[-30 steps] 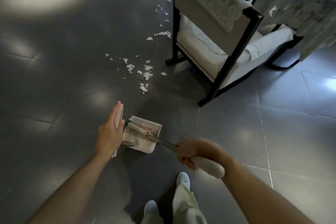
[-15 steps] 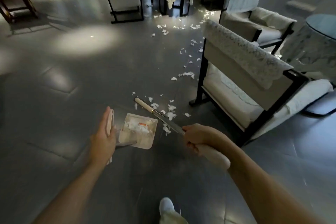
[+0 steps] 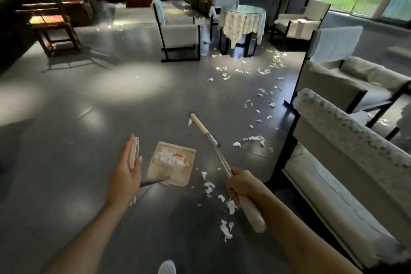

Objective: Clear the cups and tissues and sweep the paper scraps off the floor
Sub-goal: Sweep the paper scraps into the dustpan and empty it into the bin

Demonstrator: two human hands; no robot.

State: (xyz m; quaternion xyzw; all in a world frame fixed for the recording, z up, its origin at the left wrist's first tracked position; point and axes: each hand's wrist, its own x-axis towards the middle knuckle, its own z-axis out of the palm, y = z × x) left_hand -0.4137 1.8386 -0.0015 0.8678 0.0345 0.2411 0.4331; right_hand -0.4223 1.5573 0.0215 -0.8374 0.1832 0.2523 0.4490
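Partway done: left grip holds a part-filled dustpan, right grip clasps the broom; many paper scraps litter the floor.

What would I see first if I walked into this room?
White paper scraps trail across the dark floor from the round table toward the person. Nearby, the left hand holds a dustpan already holding scraps, and the right hand grips a broom.

Paper scraps strewn on floor, dustpan part-filled
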